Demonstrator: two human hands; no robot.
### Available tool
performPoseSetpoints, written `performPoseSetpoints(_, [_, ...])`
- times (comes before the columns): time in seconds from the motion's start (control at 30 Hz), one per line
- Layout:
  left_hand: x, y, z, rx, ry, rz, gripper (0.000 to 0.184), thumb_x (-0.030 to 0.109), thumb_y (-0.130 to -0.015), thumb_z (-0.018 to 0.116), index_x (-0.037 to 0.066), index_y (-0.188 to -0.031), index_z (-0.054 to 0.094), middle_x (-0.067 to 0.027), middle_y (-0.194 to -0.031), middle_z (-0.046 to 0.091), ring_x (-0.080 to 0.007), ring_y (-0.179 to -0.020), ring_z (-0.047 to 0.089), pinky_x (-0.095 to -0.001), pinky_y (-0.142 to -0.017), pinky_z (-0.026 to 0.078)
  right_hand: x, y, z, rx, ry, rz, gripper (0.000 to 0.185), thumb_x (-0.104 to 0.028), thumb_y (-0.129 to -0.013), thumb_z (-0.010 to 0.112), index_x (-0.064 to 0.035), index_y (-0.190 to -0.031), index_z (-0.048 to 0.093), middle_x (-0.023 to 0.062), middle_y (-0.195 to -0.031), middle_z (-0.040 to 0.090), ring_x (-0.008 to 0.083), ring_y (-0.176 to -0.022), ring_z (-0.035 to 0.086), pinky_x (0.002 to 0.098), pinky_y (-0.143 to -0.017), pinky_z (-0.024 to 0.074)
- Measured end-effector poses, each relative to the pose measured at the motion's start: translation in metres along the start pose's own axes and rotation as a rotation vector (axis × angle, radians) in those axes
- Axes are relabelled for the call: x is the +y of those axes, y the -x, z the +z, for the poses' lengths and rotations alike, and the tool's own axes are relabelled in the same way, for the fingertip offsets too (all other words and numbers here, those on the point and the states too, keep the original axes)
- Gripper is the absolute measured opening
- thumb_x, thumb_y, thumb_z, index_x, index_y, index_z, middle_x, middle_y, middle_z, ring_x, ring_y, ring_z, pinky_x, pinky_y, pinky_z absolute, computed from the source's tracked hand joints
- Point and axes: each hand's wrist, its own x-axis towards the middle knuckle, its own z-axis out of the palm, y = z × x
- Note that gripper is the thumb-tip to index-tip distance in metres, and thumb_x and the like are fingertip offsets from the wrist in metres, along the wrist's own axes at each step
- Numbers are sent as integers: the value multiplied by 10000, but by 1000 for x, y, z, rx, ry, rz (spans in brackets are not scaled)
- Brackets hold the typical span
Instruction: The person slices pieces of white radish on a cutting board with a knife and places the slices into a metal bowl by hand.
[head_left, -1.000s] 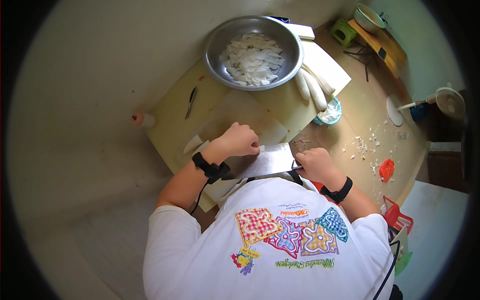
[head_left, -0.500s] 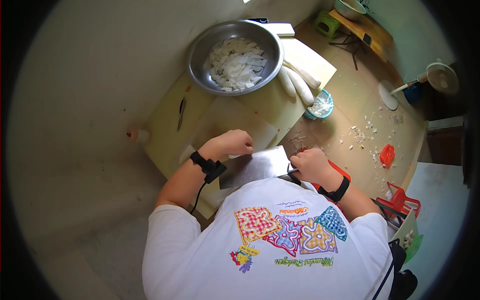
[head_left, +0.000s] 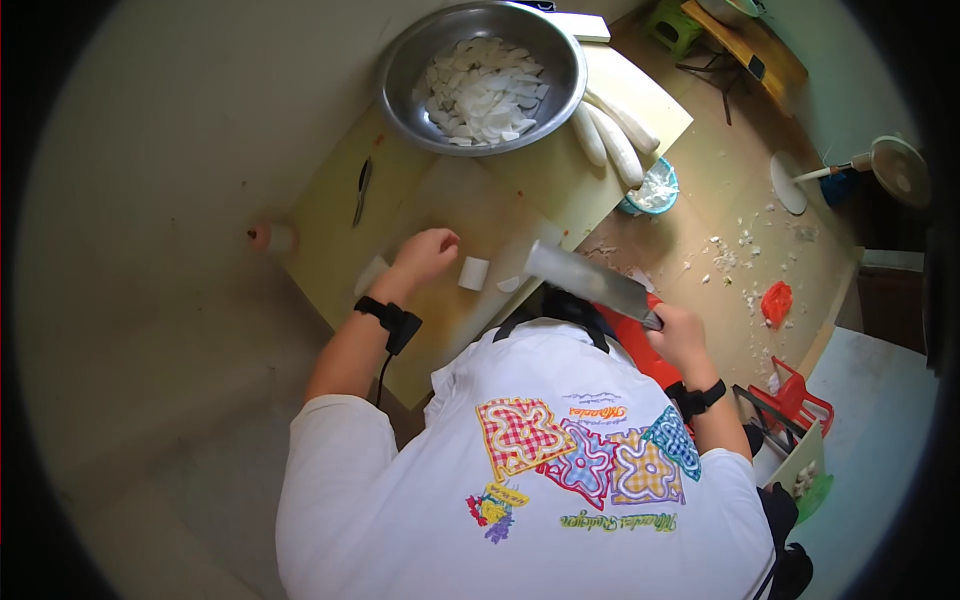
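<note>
My right hand (head_left: 680,335) grips the handle of a cleaver (head_left: 598,283), its blade raised off the table's near edge and pointing left. My left hand (head_left: 428,253) is loosely curled, thumb a little apart from the fingers, with nothing seen in it. Just right of it lies a short white radish chunk (head_left: 473,273), and beside that a thin radish slice (head_left: 508,284). Another pale piece (head_left: 371,275) lies left of my left wrist. Beyond the hands, a large metal bowl (head_left: 393,100) holds many white radish slices (head_left: 490,92).
Several peeled white radishes (head_left: 618,147) lie right of the bowl on the yellow table (head_left: 335,230). A slim dark tool (head_left: 362,192) lies at left. Below the table's right edge stands a blue basket (head_left: 657,205) of peelings. Farther right are a red bag (head_left: 776,303) and a fan (head_left: 898,170).
My right hand has swung the cleaver right, away from the radish, uncovering the chunk and slice. My left hand has drawn left and away from the chunk. The view has tilted slightly.
</note>
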Motion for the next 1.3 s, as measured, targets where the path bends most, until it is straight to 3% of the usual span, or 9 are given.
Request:
performPoseSetpoints(0.2, [6,45,61,177,-378,350,204,281,-800,700,139,-947,695,-61,-960,650,-276,-950,603,-421,-789,481,9,5,-4,5,-178,342,246,-207,-825,703,-15,-727,583,176,-602,559,313,-535,583,426,-536,445])
performPoseSetpoints(0.33, [30,38,94,290,-426,458,248,289,-756,745,136,-934,665,-62,-969,614,-272,-998,557,-426,-831,446,18,0,8,20,-224,309,282,-230,-848,707,-1,-738,585,162,-592,544,276,-513,550,418,-527,424])
performPoseSetpoints(0.8, [47,-7,116,19,-629,346,218,303,-766,707,131,-896,667,-89,-909,677,-282,-962,615,-446,-827,428,-1,4,14,-66,-211,239,222,-220,-778,709,-22,-729,621,210,-677,600,390,-644,616,432,-576,476])
performPoseSetpoints(0.87, [71,-7,90,-263,-289,139,127,240,-812,643,143,-891,666,-116,-881,690,-301,-922,643,-452,-844,416,-1,6,10,-70,-190,272,276,-263,-801,732,-23,-726,619,205,-660,587,386,-619,596,433,-561,456])
performPoseSetpoints(0.97, [94,-41,51,49,149,99,192,265,-810,708,98,-858,627,-126,-834,676,-277,-769,660,-407,-731,505,13,10,14,-54,-231,308,340,-301,-827,744,-16,-710,601,192,-628,559,356,-561,545,420,-537,425])
performPoseSetpoints(1.0, [92,-63,38,147,412,150,253,265,-788,772,75,-826,609,-89,-798,665,-193,-705,635,-347,-670,515,14,9,14,-53,-232,303,340,-301,-827,744,-16,-710,601,192,-628,559,356,-561,545,420,-537,425])
performPoseSetpoints(1.1, [117,-92,-22,404,977,172,227,241,-902,729,83,-1023,620,-9,-868,684,-100,-744,605,-253,-647,476,17,9,15,1,-312,322,366,-295,-839,742,-4,-689,578,164,-584,519,293,-515,488,396,-520,400])
performPoseSetpoints(1.17, [118,-86,-47,349,1107,97,264,248,-910,722,82,-1082,610,-5,-893,685,-91,-764,605,-243,-652,468,21,8,18,24,-391,328,341,-234,-855,746,1,-692,559,36,-546,402,119,-533,370,338,-497,324])
performPoseSetpoints(1.3, [61,-81,5,324,1066,-155,348,279,-916,721,5,-1101,611,-55,-924,690,-141,-778,616,-289,-778,505,18,-1,13,-37,-338,334,396,-282,-851,738,10,-668,542,125,-544,464,221,-498,422,378,-504,369])
